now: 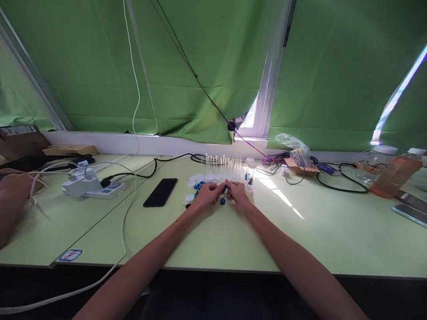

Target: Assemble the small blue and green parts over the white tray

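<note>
Both my hands meet above the pale green tabletop (213, 240), fingers pinched close together. My left hand (210, 194) and my right hand (237, 193) are closed on a small dark piece (225, 188), too small to name. Just below the fingertips is a small blue piece (222, 201). Beside my left hand are white round caps (190, 198) and several small blue pieces (199, 185). Behind the hands a row of thin clear tubes (223, 163) stands upright. A clear container with a white lid (251, 163) stands near my right hand, with small dark and blue pieces by it.
A black phone (160, 192) lies left of my hands. Further left are a white power strip (100, 190), loose cables and another person's hand (15, 189). At right are a small cardboard box (302, 168), a clear jar (380, 162), an orange bottle (396, 174) and another phone (412, 215).
</note>
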Demonstrator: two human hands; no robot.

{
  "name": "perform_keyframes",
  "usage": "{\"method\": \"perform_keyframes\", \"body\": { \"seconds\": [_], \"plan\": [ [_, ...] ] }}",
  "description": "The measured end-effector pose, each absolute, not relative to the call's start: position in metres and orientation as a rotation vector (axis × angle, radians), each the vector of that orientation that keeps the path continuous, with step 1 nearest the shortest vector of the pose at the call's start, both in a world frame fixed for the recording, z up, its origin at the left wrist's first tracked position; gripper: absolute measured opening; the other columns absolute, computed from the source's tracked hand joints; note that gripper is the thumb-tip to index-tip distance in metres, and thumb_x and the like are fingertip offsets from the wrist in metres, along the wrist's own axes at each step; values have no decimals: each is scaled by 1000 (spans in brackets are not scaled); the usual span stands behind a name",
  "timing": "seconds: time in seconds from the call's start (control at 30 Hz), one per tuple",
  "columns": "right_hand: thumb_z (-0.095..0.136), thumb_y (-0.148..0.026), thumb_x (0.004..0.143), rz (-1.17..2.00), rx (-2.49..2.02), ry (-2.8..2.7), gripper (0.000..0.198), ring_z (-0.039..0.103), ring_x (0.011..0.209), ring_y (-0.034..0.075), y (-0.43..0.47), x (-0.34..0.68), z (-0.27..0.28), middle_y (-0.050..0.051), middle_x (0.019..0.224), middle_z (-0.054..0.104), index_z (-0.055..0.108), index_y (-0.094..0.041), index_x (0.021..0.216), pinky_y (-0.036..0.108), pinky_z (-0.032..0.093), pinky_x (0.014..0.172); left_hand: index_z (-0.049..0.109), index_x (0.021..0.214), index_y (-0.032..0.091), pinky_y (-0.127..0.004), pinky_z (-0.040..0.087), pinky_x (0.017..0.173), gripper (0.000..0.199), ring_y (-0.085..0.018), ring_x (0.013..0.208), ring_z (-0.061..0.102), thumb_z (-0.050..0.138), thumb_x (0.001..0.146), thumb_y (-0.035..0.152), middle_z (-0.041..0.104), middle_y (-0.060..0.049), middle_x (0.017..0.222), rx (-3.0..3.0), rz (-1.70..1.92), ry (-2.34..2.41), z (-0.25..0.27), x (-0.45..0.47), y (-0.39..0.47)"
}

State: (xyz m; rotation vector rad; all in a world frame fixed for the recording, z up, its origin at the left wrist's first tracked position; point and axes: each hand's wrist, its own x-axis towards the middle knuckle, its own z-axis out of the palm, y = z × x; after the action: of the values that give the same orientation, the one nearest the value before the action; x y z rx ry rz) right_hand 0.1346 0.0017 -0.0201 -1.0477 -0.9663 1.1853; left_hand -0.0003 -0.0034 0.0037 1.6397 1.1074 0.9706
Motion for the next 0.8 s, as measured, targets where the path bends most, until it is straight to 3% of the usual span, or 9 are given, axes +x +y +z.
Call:
{"method": "perform_keyframes", "body": {
  "seconds": [0.8],
  "plan": [
    [61, -32, 81, 1211, -1099, -955, 40, 30, 35, 7, -3, 134, -13, -8, 37, 31, 41, -21, 49, 23, 23, 37, 56, 60, 17, -25, 34, 50, 43, -12, 52, 47, 63, 75, 57, 55, 1, 54, 1994, 1093, 1193, -4, -1, 1]
  ]
}}
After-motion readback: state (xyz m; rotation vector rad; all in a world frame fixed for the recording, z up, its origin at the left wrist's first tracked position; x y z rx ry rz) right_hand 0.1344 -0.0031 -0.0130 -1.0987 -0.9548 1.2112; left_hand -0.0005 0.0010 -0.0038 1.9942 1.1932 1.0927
